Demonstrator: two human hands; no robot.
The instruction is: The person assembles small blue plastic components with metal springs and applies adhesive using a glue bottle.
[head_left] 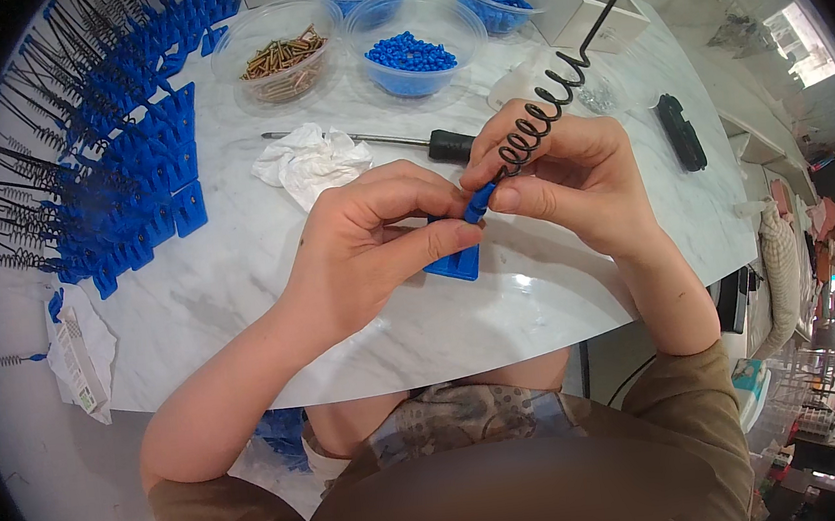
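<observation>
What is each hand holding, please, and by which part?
The left hand pinches the blue plastic part near its upper end; the right hand pinches the black coiled wire by its lower coils.

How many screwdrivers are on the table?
1: the screwdriver lies on the table beyond the left hand and right hand, its shaft partly hidden by a crumpled white tissue. Others may be hidden.

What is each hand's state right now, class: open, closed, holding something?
Left hand: closed, holding a blue plastic piece.
Right hand: closed, holding a black coil spring near its lower end.
</observation>
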